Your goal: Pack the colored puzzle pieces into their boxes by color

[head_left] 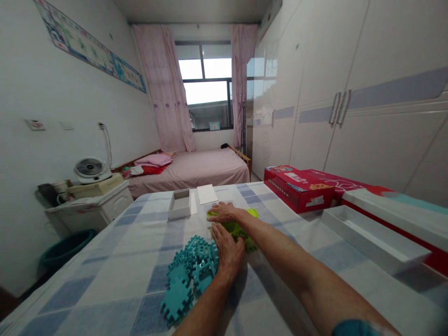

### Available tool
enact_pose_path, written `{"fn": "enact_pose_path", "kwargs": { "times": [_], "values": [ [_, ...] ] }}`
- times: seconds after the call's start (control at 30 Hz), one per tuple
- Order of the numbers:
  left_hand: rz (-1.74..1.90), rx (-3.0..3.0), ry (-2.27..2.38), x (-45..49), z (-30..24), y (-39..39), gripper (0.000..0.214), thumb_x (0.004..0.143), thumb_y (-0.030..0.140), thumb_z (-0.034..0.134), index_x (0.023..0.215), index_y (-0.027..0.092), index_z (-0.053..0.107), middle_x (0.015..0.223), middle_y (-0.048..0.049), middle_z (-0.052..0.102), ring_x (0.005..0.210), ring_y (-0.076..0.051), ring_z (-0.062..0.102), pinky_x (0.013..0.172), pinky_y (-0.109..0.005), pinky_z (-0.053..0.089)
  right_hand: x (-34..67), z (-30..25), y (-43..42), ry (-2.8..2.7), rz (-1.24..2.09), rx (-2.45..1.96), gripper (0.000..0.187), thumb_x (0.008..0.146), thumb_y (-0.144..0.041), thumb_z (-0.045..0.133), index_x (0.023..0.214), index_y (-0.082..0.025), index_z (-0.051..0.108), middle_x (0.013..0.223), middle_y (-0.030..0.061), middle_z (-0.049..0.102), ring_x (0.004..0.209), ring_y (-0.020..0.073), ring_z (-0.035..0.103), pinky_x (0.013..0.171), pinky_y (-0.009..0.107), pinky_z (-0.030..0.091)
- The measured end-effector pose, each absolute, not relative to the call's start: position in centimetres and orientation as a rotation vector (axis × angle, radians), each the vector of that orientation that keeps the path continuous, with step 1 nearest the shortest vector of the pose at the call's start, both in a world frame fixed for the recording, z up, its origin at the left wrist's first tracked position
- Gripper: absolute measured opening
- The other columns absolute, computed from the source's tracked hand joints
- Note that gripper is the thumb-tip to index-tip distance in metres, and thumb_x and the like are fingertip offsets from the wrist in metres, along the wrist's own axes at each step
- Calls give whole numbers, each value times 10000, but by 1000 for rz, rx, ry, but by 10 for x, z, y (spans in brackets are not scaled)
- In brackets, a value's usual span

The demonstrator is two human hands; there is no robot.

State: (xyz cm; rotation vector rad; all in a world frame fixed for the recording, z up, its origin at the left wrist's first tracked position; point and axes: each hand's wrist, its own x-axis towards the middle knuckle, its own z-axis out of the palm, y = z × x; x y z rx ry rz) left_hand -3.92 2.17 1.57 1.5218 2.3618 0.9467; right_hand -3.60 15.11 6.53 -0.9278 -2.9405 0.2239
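Left hand, grip open flat, touches teal puzzle-edged plastic tiles heaped to its left on the bench. Right hand, likewise open, presses lime-green plastic tiles just beyond; flat palms should prevent scattering.

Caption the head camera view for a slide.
Left hand and right hand rest on green pieces beside a teal pile on a checked tablecloth.

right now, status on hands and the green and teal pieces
Right hand open, flat on green pieces. Left hand open, flat at edge of teal pieces. White box and white card beyond, apart from both.
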Motion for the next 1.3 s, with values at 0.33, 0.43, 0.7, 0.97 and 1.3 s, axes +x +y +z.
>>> {"fn": "enact_pose_path", "kwargs": {
  "times": [0.33, 0.43, 0.7, 0.97, 1.3],
  "values": [
    [1168, 1840, 1832, -18, -3, 11, 744, 727, 233, 517, 1394, -9, 295, 1449, -270, 353, 1376, -333, 298, 1137, -475, 230, 58, 53, 141, -3051, 64, -787, 309, 950, -252, 343, 1030, -189, 635, 1116, 102, 634, 1095, 239, 518, 887, 391, 415],
    [1187, 2038, 1635, -16, -1, 5, 592, 781, 228, 484, 1355, 104, 408, 1365, -184, 495, 1282, -275, 446, 1099, -448, 325, 102, 47, 132, -2895, 100, -835, 358, 964, -290, 311, 1017, -193, 652, 1075, 98, 642, 1064, 215, 537, 907, 357, 414],
    [1306, 1850, 2083, -28, -4, 17, 565, 781, 272, 546, 1289, 41, 460, 1463, -266, 316, 1399, -383, 209, 1120, -568, 186, 174, 26, 109, -2387, 421, -1434, 658, 875, -563, 407, 1403, -171, 411, 1443, 149, 409, 1343, 300, 344, 1086, 504, 269],
    [1171, 1835, 2104, -40, -24, 30, 578, 817, 359, 520, 1311, 77, 423, 1415, -277, 399, 1383, -410, 239, 1065, -646, 202, 161, 33, 82, -2531, 540, -1284, 895, 732, -649, 579, 1442, -154, 349, 1488, 161, 334, 1368, 316, 301, 1117, 496, 210],
    [978, 2174, 1809, -37, 1, 16, 502, 879, 386, 455, 1284, 92, 497, 1366, -180, 495, 1299, -265, 424, 1112, -455, 309, 159, 38, 77, -2558, 628, -1122, 876, 744, -627, 587, 1449, -176, 329, 1482, 143, 350, 1360, 296, 314, 1110, 490, 233]
  ]
}}
